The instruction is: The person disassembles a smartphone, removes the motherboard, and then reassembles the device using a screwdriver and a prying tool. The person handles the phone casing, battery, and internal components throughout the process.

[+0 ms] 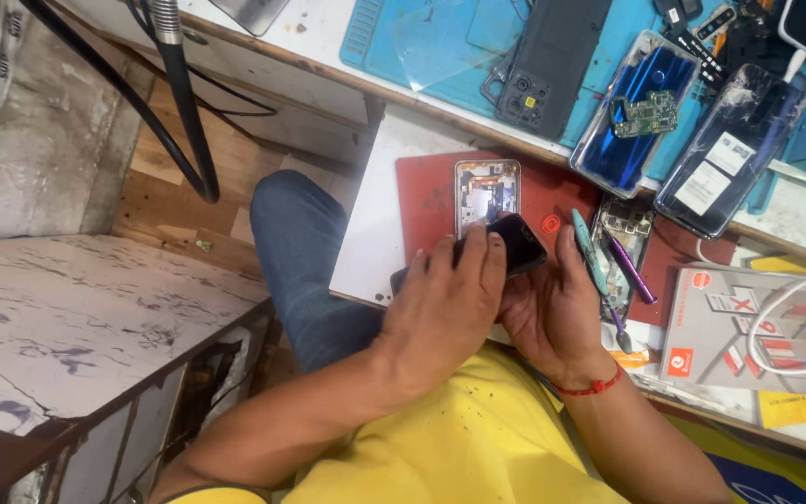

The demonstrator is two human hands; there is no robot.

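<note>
Both my hands hold a dark phone (521, 241) over a red mat (426, 191) on a white board (380, 224) resting on my lap. My left hand (445, 308) covers the phone from above, fingers curled over its top face. My right hand (552, 303) cups it from the right and below, with a red string on the wrist. An opened phone frame (485, 191) with exposed parts lies on the mat just beyond the phone. A teal prying tool (590, 250) and a purple tool (629, 269) lie beside my right hand.
On the blue work mat (440, 47) behind lie a black back cover (552, 56), a blue phone back (632, 117) with a green circuit board (646, 112), and a cracked phone (729, 149). A boxed product (748, 327) and white cable (776, 317) sit right. A marbled surface (67, 317) is left.
</note>
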